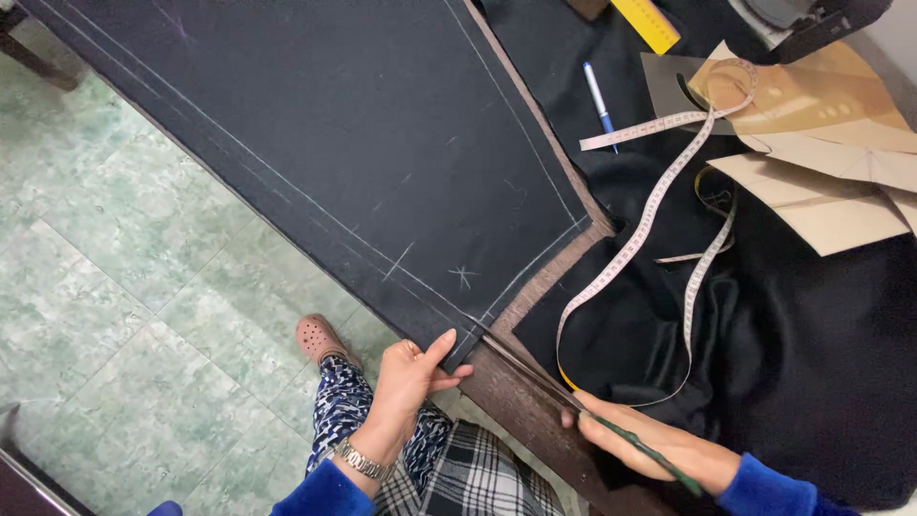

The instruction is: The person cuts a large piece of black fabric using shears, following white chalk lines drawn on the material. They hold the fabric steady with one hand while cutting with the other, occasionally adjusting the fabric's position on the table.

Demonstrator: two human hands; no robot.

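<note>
Two bare hands work at the near corner of a dark navy fabric panel with white chalk lines (353, 143), lying flat on a brown wooden table (521, 401) and hanging slightly over its edge. Left hand (413, 375) pinches the panel's corner, thumb on top, fingers curled under the cloth. Right hand (650, 441) is closed around the green handle of long scissors (564, 397), fingers wrapped tight; blades point toward the corner, tip at the cloth edge just beside the left thumb. Whether blades are parted, cannot tell.

Just right of the scissors, a white measuring tape (650, 215) loops across a heap of glossy black fabric (802, 354). Beyond that, tan paper pattern pieces (831, 182) overlap at the upper right. Blue-and-white pen (599, 96) lies on black cloth near the tape's end; yellow ruler (648, 23) at the top edge. Below the table: green marbled floor tiles (124, 287), a brown clog (320, 338), patterned trousers, blue sleeves, metal wristwatch (363, 462) on the left wrist.
</note>
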